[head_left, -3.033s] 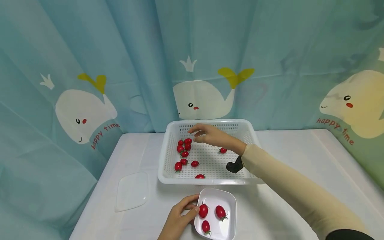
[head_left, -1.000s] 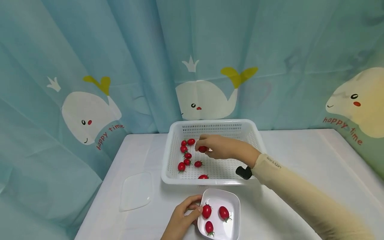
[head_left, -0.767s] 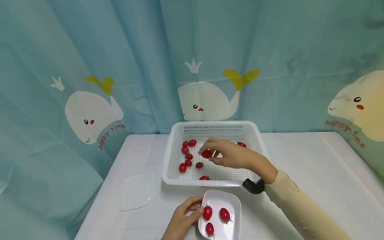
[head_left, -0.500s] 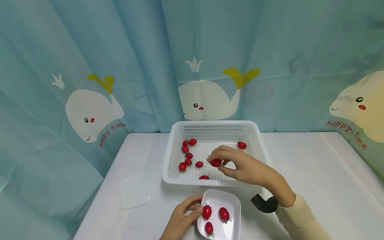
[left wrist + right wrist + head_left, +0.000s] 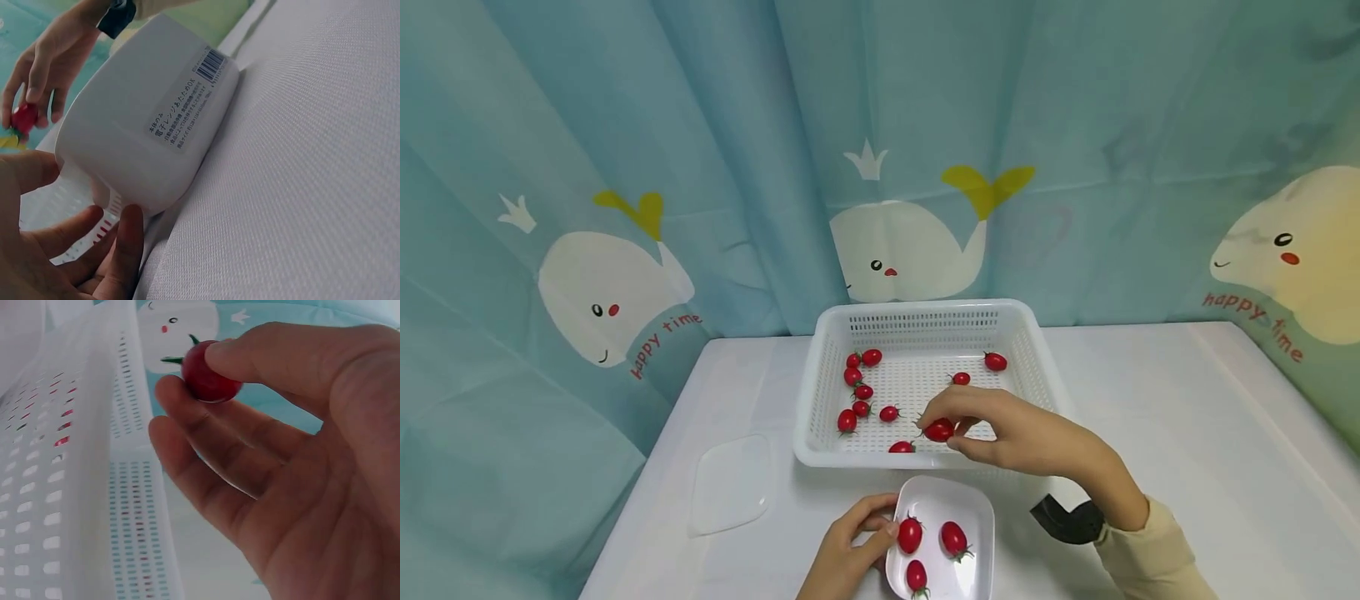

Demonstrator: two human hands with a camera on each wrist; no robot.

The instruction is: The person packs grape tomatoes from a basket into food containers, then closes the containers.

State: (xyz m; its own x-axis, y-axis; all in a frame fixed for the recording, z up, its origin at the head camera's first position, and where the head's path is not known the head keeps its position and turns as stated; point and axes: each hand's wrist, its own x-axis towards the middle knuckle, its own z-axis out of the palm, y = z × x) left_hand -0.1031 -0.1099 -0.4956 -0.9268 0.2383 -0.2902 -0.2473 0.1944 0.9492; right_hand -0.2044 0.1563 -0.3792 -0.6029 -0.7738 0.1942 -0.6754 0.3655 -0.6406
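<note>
My right hand (image 5: 1011, 432) pinches a red cherry tomato (image 5: 938, 430) between thumb and fingertips, over the front part of a white perforated basket (image 5: 850, 459). In the right wrist view the tomato's (image 5: 212, 378) green stalk leaves point left, and the lower fingers are spread loosely. Beside the basket's front, a small white plastic container (image 5: 979, 533) holds 3 cherry tomatoes (image 5: 954, 539). My left hand (image 5: 848, 546) grips its left side, thumb at the rim. The left wrist view shows the container's labelled outer wall (image 5: 140, 94) with fingertips at its corner.
Several cherry tomatoes (image 5: 862, 392) lie along the basket's left side, with another tomato (image 5: 995, 362) at its back right. A clear flat lid (image 5: 732, 485) lies on the white table (image 5: 1180, 467) at left. Behind hangs a blue whale-print curtain (image 5: 737, 167).
My right hand reached into the basket, picked up a cherry tomato, and has brought it toward the basket's front edge. My left hand keeps its grip on the container.
</note>
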